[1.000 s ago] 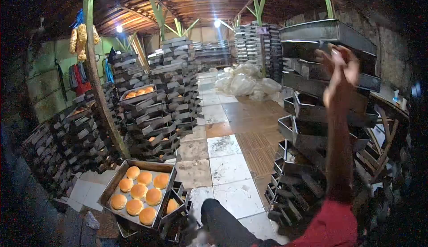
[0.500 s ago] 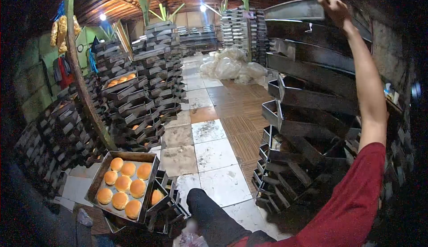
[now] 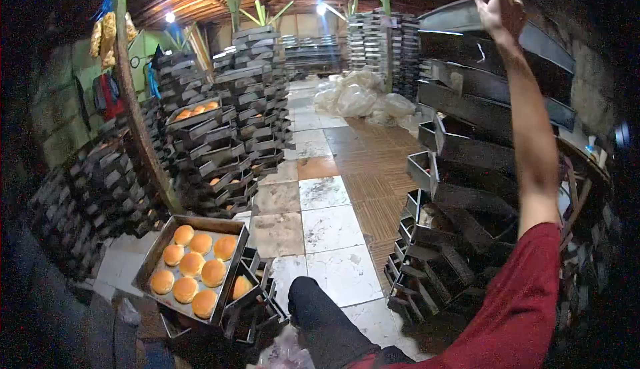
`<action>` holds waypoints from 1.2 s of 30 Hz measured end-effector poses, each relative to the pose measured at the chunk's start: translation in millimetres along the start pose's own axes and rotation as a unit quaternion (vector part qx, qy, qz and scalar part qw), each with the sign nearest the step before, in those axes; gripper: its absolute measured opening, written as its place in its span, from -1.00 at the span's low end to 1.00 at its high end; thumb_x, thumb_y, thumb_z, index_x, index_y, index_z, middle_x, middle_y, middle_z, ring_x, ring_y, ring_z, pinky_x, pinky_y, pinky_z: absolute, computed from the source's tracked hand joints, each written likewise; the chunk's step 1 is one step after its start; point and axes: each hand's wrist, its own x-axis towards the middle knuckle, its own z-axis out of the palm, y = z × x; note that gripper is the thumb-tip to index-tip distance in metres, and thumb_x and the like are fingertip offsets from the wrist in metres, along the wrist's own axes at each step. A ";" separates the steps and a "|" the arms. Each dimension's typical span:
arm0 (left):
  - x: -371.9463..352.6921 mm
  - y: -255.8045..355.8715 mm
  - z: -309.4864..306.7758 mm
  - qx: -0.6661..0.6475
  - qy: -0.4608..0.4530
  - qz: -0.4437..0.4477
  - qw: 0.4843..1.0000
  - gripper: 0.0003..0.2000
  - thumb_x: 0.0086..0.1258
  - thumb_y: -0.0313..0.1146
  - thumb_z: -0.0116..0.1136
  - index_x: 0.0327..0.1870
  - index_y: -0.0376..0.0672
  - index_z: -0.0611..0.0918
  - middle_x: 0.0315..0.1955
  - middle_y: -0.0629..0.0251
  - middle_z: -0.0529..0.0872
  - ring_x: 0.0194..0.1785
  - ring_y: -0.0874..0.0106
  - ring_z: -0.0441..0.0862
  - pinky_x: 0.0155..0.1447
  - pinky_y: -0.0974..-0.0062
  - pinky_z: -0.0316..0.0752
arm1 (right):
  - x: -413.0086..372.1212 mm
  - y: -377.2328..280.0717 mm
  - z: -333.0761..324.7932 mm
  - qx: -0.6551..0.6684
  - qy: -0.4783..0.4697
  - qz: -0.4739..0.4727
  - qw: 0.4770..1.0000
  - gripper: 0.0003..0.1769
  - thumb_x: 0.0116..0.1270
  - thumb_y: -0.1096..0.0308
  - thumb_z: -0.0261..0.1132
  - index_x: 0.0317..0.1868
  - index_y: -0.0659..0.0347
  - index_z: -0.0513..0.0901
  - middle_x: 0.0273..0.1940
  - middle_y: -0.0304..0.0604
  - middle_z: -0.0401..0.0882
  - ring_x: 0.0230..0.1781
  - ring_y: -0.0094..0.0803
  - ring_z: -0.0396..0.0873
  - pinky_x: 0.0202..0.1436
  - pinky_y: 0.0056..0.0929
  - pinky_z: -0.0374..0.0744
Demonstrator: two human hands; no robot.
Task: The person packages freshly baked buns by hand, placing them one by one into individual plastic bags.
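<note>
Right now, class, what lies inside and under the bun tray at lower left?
The metal tray holds nine golden-topped buns. Beneath stand more trays, with one bun showing at the right. The rest of their insides is covered or too dark to tell.

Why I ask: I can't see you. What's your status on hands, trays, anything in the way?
Right hand up, open, near the top tray on the right; contact unclear. Left hand out of view. Plastic heap farther ahead, away from the hand.
</note>
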 end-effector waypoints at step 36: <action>39.9 -37.0 8.5 0.394 0.144 0.015 0.907 -0.65 0.31 -0.18 0.03 -0.09 -0.32 0.51 -0.16 0.04 0.61 -0.06 0.32 0.54 0.02 0.46 0.38 | -631.1 -209.2 -427.7 0.604 -0.684 -0.405 0.048 -0.74 0.16 0.27 0.24 -0.29 0.29 0.43 -0.36 0.10 0.49 -0.34 0.08 0.50 -0.26 -0.08 0.46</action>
